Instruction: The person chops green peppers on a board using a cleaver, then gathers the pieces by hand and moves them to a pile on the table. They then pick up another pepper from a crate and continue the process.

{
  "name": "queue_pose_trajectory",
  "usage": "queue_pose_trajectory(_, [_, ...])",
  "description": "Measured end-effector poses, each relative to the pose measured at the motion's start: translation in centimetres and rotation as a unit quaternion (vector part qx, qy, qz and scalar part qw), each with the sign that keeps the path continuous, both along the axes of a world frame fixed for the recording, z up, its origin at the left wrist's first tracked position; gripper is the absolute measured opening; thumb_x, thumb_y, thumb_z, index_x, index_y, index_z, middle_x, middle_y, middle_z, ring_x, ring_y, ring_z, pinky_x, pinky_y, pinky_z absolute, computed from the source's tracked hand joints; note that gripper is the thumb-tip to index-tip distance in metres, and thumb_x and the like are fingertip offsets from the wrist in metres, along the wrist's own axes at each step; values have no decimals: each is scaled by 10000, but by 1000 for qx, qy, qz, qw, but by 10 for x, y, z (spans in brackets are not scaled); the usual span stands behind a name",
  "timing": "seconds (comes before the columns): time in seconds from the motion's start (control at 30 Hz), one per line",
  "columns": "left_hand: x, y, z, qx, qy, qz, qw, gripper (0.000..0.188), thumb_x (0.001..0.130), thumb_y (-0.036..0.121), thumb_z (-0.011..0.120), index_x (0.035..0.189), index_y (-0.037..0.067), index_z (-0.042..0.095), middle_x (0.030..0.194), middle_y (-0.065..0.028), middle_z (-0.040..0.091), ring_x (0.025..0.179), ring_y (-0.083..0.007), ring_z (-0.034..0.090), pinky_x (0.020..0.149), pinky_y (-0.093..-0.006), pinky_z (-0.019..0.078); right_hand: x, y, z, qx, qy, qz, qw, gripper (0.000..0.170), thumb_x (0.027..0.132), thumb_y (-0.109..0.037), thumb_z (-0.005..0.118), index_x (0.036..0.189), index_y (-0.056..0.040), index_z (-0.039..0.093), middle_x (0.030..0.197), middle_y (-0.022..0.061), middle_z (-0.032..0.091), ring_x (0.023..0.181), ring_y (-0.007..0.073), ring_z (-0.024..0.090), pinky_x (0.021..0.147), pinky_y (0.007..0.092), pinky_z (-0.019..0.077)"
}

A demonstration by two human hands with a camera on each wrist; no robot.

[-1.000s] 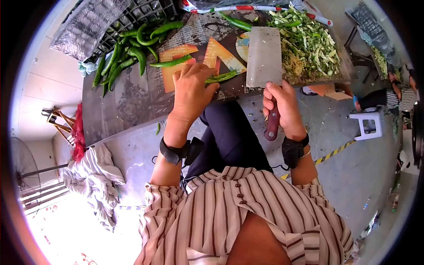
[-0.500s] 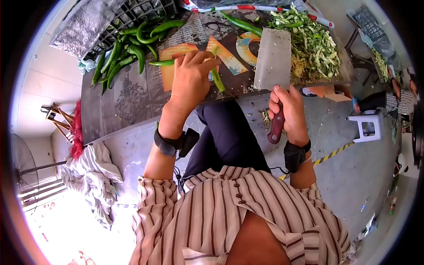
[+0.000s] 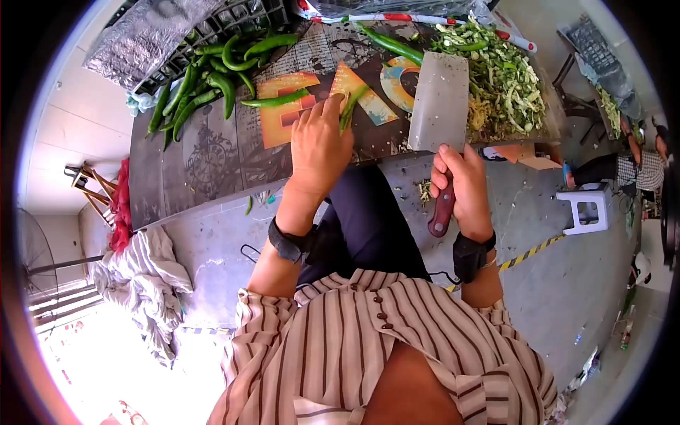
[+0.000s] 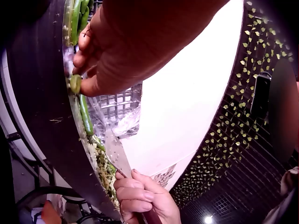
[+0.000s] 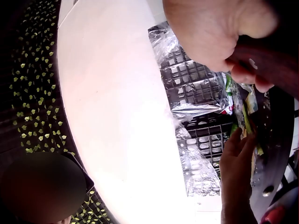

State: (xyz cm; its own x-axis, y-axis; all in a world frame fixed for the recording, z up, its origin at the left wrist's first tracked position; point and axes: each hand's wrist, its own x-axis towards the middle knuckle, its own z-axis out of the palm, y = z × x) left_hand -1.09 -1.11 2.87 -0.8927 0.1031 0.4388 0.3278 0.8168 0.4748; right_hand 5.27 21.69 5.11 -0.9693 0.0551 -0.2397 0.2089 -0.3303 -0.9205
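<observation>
My left hand [image 3: 322, 149] pinches a long green chili pepper [image 3: 352, 108] between thumb and fingers, holding it slanted over the near edge of the table [image 3: 173, 173]. In the left wrist view the pepper's near end [image 4: 75, 84] shows by the thumb tip. A second green pepper [image 3: 276, 100] lies just beyond that hand. My right hand [image 3: 464, 184] grips the dark red handle [image 3: 441, 209] of a broad cleaver, its flat blade [image 3: 438, 103] over the table and flecked with bits. Beside the blade spreads a heap of sliced green pepper [image 3: 513, 85].
Whole green peppers [image 3: 212, 78] are piled at the far left by a black plastic crate [image 3: 237, 25]. Another pepper [image 3: 389, 44] lies toward the back. Below the table stand a cardboard box [image 3: 535, 156] and a white stool [image 3: 584, 210]; another person [image 3: 637, 159] is at far right.
The pepper in my left hand has turned from lying nearly sideways, through pointing toward me, to slanting away. The cleaver has shifted slightly right and toward me.
</observation>
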Motion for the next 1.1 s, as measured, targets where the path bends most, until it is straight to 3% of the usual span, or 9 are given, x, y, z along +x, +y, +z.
queue_pose_trajectory(0.27, [-5, -19, 6, 6, 43, -21, 999, 392, 774, -12, 556, 1156, 53, 612, 964, -122, 665, 947, -340, 613, 837, -431, 485, 4, 2, -1, -6, -3, -4, 1000, 127, 968, -165, 569, 950, -57, 504, 739, 10, 489, 543, 94, 488, 462, 289, 445])
queue_pose_trajectory(0.43, [-3, -28, -5, 4, 49, -32, 998, 306, 757, 44, 585, 1041, 101, 682, 969, -97, 648, 947, -325, 594, 846, -426, 446, 4, 1, -2, -8, -1, -6, 1000, 133, 966, -165, 572, 954, -56, 499, 738, 11, 492, 544, 95, 490, 461, 291, 446])
queue_pose_trajectory(0.73, [-4, -19, -7, 20, 91, -53, 994, 264, 772, 161, 701, 1030, 102, 701, 984, -70, 632, 969, -298, 580, 847, -429, 424, 6, -3, -3, 11, -1, 2, 1000, 158, 959, -170, 590, 929, -42, 501, 738, 16, 494, 545, 98, 491, 464, 292, 448])
queue_pose_trajectory(0.87, [4, -15, -6, 11, 49, -44, 998, 221, 789, 106, 702, 1008, 78, 705, 967, -93, 637, 976, -326, 578, 872, -427, 444, 6, -3, -1, 27, 1, 5, 1000, 163, 961, -172, 587, 922, -41, 498, 742, 19, 495, 543, 100, 490, 464, 294, 448])
queue_pose_trajectory(1.1, [4, -10, 1, 53, 111, -7, 992, 178, 757, 38, 703, 929, 78, 682, 941, -88, 630, 932, -324, 582, 835, -418, 456, 5, -5, 6, 61, 10, 15, 998, 156, 986, -177, 560, 932, -61, 471, 735, -1, 469, 538, 84, 453, 461, 272, 418])
